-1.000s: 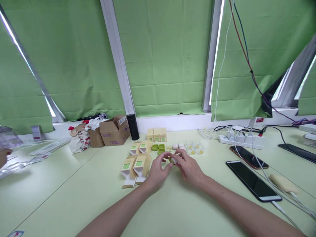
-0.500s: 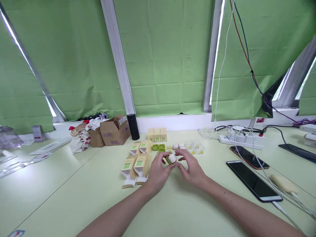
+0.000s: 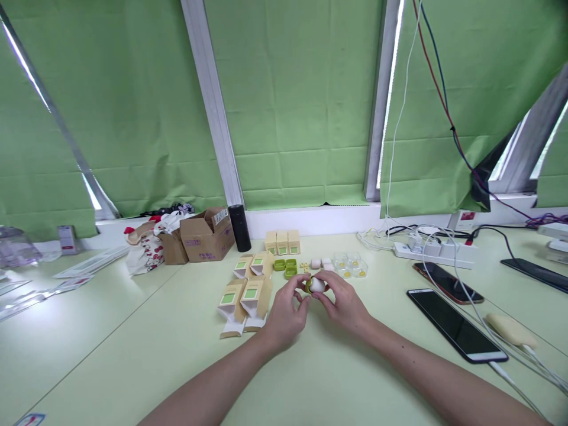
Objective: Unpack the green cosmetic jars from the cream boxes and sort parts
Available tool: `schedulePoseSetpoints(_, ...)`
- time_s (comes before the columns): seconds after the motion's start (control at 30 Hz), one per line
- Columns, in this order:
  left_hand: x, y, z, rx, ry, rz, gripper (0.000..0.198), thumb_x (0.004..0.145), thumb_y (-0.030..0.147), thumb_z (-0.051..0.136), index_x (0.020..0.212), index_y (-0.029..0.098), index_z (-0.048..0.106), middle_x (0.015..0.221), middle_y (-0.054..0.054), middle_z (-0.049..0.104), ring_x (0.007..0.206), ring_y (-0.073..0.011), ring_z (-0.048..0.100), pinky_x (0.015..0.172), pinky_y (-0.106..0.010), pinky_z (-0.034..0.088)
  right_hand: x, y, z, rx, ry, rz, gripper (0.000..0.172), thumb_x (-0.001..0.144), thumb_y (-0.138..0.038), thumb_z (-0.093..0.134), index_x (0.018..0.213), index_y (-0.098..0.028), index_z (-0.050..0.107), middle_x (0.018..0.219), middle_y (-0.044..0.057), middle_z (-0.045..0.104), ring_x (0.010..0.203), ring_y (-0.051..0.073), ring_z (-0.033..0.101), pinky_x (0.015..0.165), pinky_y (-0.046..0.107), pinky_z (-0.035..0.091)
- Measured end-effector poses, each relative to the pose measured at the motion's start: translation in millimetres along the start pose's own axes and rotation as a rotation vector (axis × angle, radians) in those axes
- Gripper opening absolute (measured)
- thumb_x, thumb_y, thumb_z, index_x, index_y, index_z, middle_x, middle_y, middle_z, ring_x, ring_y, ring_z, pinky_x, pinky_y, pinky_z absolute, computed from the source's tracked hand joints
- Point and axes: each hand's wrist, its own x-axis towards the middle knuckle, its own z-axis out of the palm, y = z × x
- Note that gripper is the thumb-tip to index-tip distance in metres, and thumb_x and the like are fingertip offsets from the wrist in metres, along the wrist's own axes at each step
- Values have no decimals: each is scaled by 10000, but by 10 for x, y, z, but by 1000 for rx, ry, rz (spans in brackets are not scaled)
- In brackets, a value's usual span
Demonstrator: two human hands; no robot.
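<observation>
Fingertip grips of left hand (image 3: 286, 312) and right hand (image 3: 345, 305) pinch one green-and-white case (image 3: 316, 285) between them, above the worktop (image 3: 133, 355); folded cartons (image 3: 242, 299) lie just left of the grips.

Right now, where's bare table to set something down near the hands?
Bare table left of the flat cartons, up to the brown box; another patch between right hand and phone. Crowded: green cases and clear trays further back, and around the power strip.

bright daylight through green blinds (image 3: 293, 100); edges bowed, far details perhaps soft.
</observation>
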Motion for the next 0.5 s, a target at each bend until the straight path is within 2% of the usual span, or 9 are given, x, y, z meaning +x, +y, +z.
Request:
schedulePoseSetpoints(0.07, 11, -5, 5, -68, -6, -9, 331, 947, 242, 567, 1277, 228, 587, 1254, -101, 672, 1045, -217, 662, 835, -335, 555, -8, 46, 3, -43, -5, -59, 343, 982, -201, 547, 1321, -257, 547, 1255, 116, 672, 1152, 277, 660, 938, 478, 598)
schedulePoseSetpoints(0.2, 26, -50, 45, -150, -8, -75, 333, 1003, 368, 528, 1290, 207, 582, 1195, -115, 695, 964, -212, 692, 795, -348, 590, -35, 67, 29, -117, -14, -139, 413, 998, -168, 521, 1404, -244, 505, 1338, 133, 641, 1235, 272, 634, 994, 470, 591)
schedulePoseSetpoints(0.33, 26, -82, 78, -206, -18, -84, 369, 1007, 422, 531, 1302, 206, 581, 1175, -113, 704, 989, -220, 694, 821, -367, 608, -35, 10, 19, -176, -12, -173, 426, 1005, -166, 512, 1426, -229, 488, 1343, 143, 637, 1202, 264, 654, 938, 434, 618)
schedulePoseSetpoints(0.5, 29, -105, 105, -284, -13, -101, 361, 997, 421, 551, 1280, 200, 592, 1207, -119, 698, 1021, -226, 701, 862, -380, 617, 10, -72, -50, -356, 2, -198, 341, 995, -196, 551, 1335, -215, 564, 1285, 153, 653, 1108, 293, 671, 823, 434, 620)
